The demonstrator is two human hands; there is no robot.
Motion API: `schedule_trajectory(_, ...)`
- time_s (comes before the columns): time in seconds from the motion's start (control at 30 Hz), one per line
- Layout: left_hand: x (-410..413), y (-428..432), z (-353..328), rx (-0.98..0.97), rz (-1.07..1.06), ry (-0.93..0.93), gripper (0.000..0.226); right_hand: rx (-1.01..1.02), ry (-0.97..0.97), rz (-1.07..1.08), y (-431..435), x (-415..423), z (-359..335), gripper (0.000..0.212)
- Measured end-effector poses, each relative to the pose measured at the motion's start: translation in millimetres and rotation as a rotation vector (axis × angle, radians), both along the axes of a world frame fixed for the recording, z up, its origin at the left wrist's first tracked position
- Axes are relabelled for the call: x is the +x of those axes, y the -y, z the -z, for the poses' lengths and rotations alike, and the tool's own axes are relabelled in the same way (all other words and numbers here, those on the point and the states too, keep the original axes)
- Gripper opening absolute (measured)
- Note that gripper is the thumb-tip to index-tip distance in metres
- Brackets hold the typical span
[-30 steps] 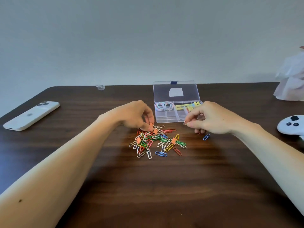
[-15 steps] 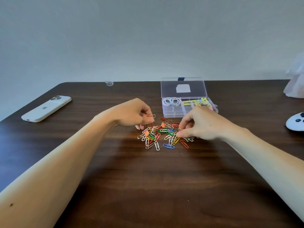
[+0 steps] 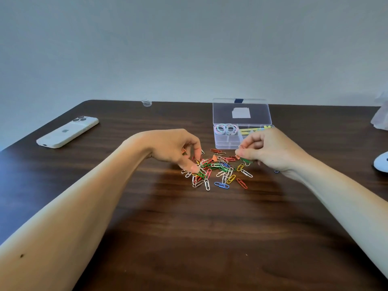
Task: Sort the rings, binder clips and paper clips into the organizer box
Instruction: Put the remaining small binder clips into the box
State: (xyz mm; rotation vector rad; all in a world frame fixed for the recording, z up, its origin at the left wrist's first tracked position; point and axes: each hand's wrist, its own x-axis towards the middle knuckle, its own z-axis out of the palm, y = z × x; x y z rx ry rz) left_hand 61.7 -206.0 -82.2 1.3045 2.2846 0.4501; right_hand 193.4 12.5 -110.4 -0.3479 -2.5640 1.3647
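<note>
A heap of coloured paper clips [image 3: 218, 171] lies on the dark wooden table [image 3: 189, 227], with a small orange binder clip [image 3: 214, 158] among them. Behind it stands a clear organizer box [image 3: 226, 143] with its lid up; pastel rings [image 3: 225, 129] fill its left compartment and yellow clips [image 3: 249, 131] lie to their right. My left hand [image 3: 176, 150] reaches down onto the heap's left edge, fingers curled around small clips. My right hand [image 3: 266, 150] hovers at the heap's right side, pinching a green paper clip [image 3: 244, 161] with other clips.
A white phone [image 3: 68, 132] lies face down at the far left. A small clear cap [image 3: 146, 102] sits at the table's back edge. A white controller [image 3: 382, 162] and a white bag [image 3: 381, 118] are at the right edge. One blue paper clip [image 3: 276, 171] lies under my right wrist.
My right hand has risen from the heap's right side with a green paper clip pinched in its fingers. My left hand has dipped down onto the heap's left edge.
</note>
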Motion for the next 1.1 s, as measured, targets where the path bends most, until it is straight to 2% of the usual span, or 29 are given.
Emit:
schedule_trajectory(0.13, -4.0, -2.7, 5.8, -0.024, 0.046, -0.004, 0.025, -0.132, -0.002, 0.021, -3.4, -0.8, -0.4, 0.005)
schedule_trajectory(0.37, -2.0, -6.1, 9.9, -0.013, 0.023, -0.048, 0.019, -0.214, 0.040, 0.048, -3.4, -1.9, 4.0, 0.005)
schedule_trajectory(0.7, 0.8, -6.4, 7.8, 0.176, -0.045, -0.015, 0.023, -0.409, 0.083, 0.024, -0.2, -1.2, 0.0, 0.005)
schedule_trajectory(0.8, 2.2, -8.7, 8.6, 0.255, -0.068, 0.000, 0.025, -0.394, 0.118, 0.004, 0.9, 0.7, -1.7, 0.005)
schedule_trajectory(0.97, 6.8, -13.6, 9.9, 0.225, -0.039, -0.015, 0.018, -0.319, 0.127, -0.016, 1.5, 0.7, -1.5, 0.007)
schedule_trajectory(1.03, 7.0, -14.3, 10.3, 0.247, -0.035, 0.042, 0.013, -0.287, 0.110, -0.013, 1.7, 0.1, -1.0, 0.007)
schedule_trajectory(1.1, 5.8, -13.6, 11.0, 0.293, -0.053, 0.106, 0.018, -0.267, 0.094, -0.007, 1.7, -0.1, -1.0, 0.007)
